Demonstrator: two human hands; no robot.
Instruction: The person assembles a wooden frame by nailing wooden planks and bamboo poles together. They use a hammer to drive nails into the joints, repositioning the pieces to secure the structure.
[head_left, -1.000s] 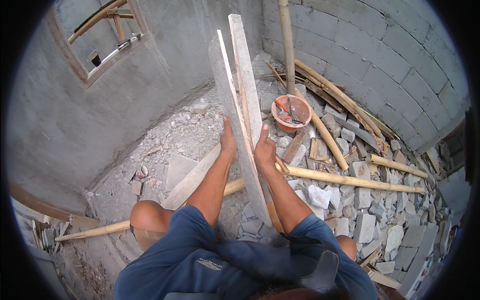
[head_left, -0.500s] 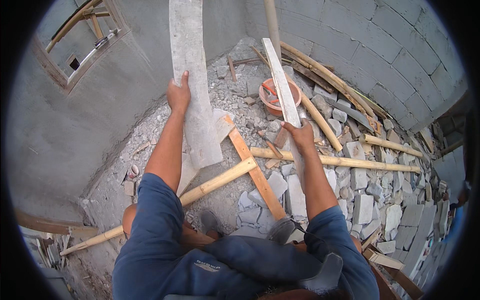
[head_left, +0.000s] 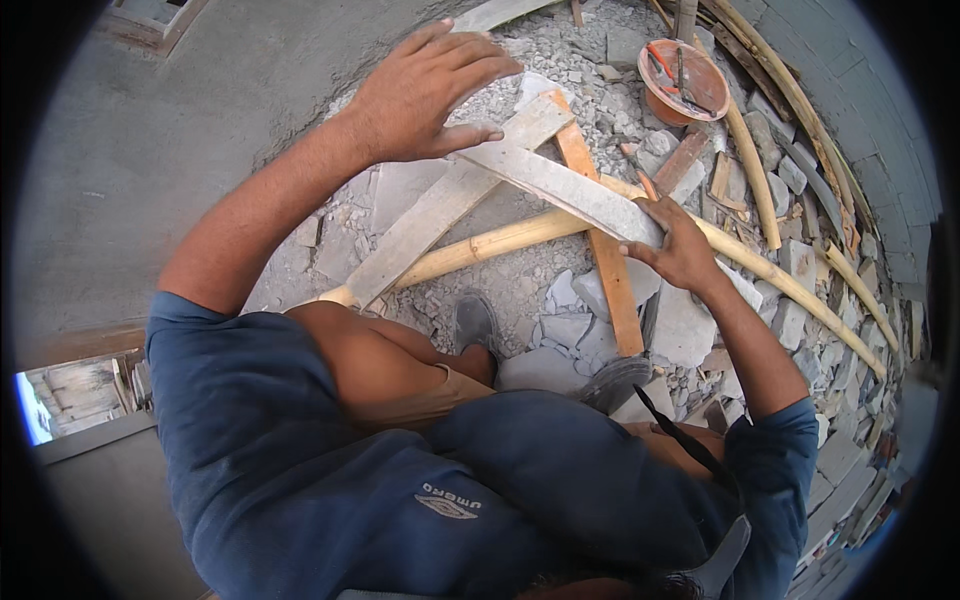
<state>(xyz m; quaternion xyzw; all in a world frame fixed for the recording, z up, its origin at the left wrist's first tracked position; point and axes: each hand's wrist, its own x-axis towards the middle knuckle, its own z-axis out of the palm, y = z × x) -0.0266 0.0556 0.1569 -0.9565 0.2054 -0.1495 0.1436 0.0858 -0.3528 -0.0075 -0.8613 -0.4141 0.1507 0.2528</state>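
Observation:
My left hand (head_left: 432, 95) is raised with its fingers spread, holding nothing, near the grey wall. My right hand (head_left: 672, 242) is closed around one end of a narrow whitish plank (head_left: 570, 188). The plank's other end points up and left, just below my left thumb. Beneath it lie a greyish board (head_left: 440, 222), set diagonally, and an orange-brown wooden batten (head_left: 606, 262). A bamboo pole (head_left: 500, 240) crosses under the batten. Beyond my left hand, part of a pale board (head_left: 500, 12) shows at the foot of the wall.
An orange bucket (head_left: 686, 82) holding tools stands on the rubble at the far right. Broken blocks (head_left: 690, 325) and more bamboo (head_left: 755, 175) cover the ground on the right. A plastered wall (head_left: 200, 130) rises at left. My feet are among rubble and slabs.
My left hand has let go of the wide grey board and now hangs open. The narrow plank in my right hand has swung from upright to slanting leftward. The view has shifted left.

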